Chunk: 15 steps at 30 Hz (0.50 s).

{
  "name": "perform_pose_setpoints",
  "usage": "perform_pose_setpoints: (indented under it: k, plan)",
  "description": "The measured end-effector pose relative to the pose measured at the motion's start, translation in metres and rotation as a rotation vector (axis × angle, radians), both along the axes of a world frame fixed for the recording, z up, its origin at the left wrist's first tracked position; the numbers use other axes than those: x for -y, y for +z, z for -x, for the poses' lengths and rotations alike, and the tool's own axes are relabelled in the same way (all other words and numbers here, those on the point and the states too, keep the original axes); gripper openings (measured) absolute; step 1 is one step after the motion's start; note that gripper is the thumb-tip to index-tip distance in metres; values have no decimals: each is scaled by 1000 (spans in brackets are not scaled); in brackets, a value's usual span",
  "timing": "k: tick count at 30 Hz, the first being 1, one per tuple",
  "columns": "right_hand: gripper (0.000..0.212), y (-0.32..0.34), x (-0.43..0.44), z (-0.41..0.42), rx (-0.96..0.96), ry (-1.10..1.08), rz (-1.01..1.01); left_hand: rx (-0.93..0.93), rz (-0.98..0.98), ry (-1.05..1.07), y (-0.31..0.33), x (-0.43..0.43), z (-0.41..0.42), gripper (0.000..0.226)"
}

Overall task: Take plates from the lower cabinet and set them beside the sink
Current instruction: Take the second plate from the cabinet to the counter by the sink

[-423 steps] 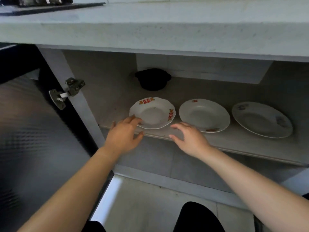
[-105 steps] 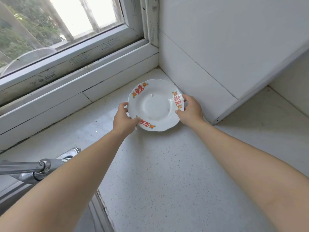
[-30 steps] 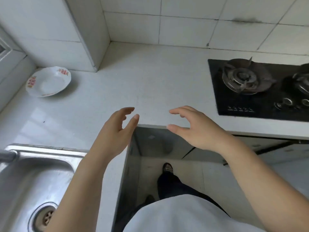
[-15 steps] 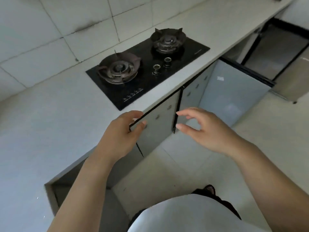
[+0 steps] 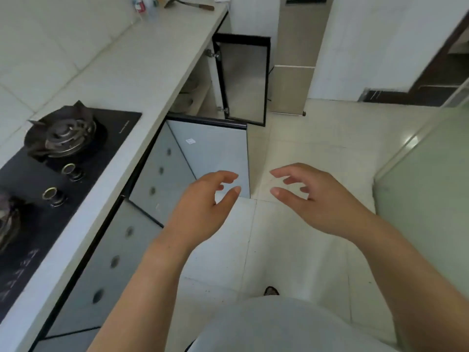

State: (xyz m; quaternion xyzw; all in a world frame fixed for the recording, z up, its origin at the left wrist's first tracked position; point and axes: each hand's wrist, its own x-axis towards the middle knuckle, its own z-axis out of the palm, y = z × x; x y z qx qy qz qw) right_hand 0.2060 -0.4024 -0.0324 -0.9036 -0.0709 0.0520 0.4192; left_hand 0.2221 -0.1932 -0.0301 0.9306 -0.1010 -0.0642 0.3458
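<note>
Left hand [image 5: 203, 207] and right hand [image 5: 312, 199] hang empty above the floor [image 5: 304, 138], fingers loosely curled and apart. What look like pale plates [image 5: 186, 101] sit dimly inside the open lower cabinet [image 5: 203, 80] ahead, beyond the gas hob [image 5: 63, 138]. Fetching them remains to be done, and the sink is out of sight.

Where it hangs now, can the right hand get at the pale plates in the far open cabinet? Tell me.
Probably not: the right hand hangs empty, well short of the pale plates, with an open grey cabinet door between.
</note>
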Motion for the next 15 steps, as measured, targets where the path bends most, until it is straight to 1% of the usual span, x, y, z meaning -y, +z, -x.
perform_pose_setpoints:
  k: [3,7,12,15]
  plan:
    - [37,-4,38,-14,-4,-107,-21,-19,-19,-89,-1,45,-31,32]
    - [38,-12,74,-31,-55,-191,-40,-56,-24,-171,-8,83,-65,31]
    - [37,-23,101,-63,-105,-246,-45,-91,-13,-232,-18,115,-117,30]
    - [35,-28,114,-97,-145,-252,-53,-101,-7,-251,-26,127,-155,30]
